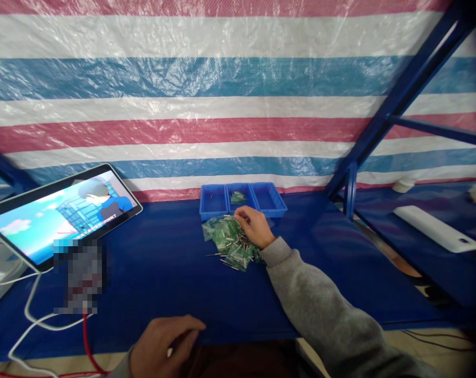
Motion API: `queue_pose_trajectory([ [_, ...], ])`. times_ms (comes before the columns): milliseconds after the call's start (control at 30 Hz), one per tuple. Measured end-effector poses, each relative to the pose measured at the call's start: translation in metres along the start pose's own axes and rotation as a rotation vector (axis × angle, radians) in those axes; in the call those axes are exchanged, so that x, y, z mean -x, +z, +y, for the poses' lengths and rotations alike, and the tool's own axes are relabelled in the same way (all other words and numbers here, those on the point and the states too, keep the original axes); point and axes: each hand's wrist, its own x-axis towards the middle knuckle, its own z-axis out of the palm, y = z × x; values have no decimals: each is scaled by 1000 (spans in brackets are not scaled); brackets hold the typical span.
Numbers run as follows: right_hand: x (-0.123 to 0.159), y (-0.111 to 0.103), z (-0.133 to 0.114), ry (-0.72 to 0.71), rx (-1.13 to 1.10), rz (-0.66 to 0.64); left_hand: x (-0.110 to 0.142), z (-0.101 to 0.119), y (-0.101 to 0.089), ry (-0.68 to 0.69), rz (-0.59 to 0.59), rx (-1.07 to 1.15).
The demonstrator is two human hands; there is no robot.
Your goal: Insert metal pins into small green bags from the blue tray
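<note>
A heap of small green-tinted plastic packets and thin metal pins [228, 236] lies on the blue table, just in front of three joined blue bins. My right hand [255, 226] is over the heap's upper right side, fingers curled and pinched together; what they grip, if anything, is hidden. The middle bin [241, 195] has a few green packets in it, and the left bin [214, 201] a small thin piece. My left hand [165, 344] hovers by the table's front edge, thumb and fingertips drawn together; I cannot make out anything between them.
A tablet [64, 215] playing a cartoon leans at the left, with white cables [29, 310] and a red cable [87, 341] near it. The right bin [267, 198] stands before a striped plastic sheet [182, 79]. Blue frame bars [379, 126] and a white oblong object [436, 229] are at the right.
</note>
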Motion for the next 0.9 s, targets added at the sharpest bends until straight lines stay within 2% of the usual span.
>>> queue_pose_trajectory([
  [67,0,0,2,4,10,2,-46,16,-12,123,21,32],
  [133,-1,0,3,9,23,5,-93,24,-19,225,161,44],
  [167,-1,0,4,11,30,5,-116,23,-20,230,261,51],
  [200,-1,-1,5,13,39,1,-139,18,-18,207,377,52],
  [267,-1,-1,6,17,62,-9,-183,0,-8,158,535,32],
  [333,-2,-2,7,25,94,-16,-216,-21,7,145,587,17],
  [400,-2,-3,9,42,133,-14,-237,-36,21,170,585,21],
  [500,-2,-3,10,56,178,-13,-247,-46,37,222,549,40],
  [600,-2,-3,10,52,199,-17,-242,-50,46,330,495,24],
  [700,-2,-2,9,50,211,-19,-239,-57,52,414,494,-16],
  [900,-1,-1,4,25,180,-3,-238,-66,56,408,563,-75],
])
